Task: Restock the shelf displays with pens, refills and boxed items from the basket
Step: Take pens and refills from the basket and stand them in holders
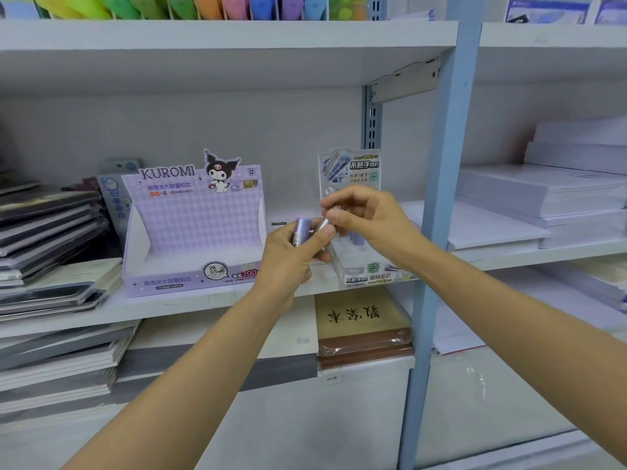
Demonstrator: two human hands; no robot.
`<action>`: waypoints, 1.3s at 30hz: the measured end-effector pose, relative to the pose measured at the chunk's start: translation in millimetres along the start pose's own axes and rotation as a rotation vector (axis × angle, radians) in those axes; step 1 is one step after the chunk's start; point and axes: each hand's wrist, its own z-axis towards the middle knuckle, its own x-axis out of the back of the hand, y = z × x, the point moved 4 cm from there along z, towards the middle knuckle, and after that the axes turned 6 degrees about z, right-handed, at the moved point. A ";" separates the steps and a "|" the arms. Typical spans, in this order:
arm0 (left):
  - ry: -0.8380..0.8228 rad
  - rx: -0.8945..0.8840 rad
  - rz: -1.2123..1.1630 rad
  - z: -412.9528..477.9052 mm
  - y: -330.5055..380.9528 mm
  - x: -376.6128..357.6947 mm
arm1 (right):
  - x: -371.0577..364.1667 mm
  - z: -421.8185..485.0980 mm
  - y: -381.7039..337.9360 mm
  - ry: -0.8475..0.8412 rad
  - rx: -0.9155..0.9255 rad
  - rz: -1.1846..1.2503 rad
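Though half-hidden, tubes (357, 237) in clear display (353, 266)

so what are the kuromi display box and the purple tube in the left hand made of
Kuromi display box: printed cardboard, matte; folded flaps show plain white insides. Purple tube, gripped by the left hand: probably plastic with a pearly sheen; a pale highlight runs along it. The grey tube the right hand pinches is too blurred to judge.
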 end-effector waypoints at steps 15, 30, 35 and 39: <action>0.018 0.130 -0.048 -7.5 1.9 -2.5 | 35.4 -20.0 -1.9 0.181 -0.082 0.302; -0.099 0.110 -0.044 -4.6 -10.6 3.9 | 27.0 27.7 16.9 0.108 -0.032 -0.701; -0.091 0.075 -0.032 -3.9 -11.3 9.8 | 28.0 39.3 24.8 0.013 -0.087 -0.820; -0.105 0.075 -0.036 -2.6 -15.1 11.7 | 25.2 44.5 25.9 0.001 -0.104 -0.816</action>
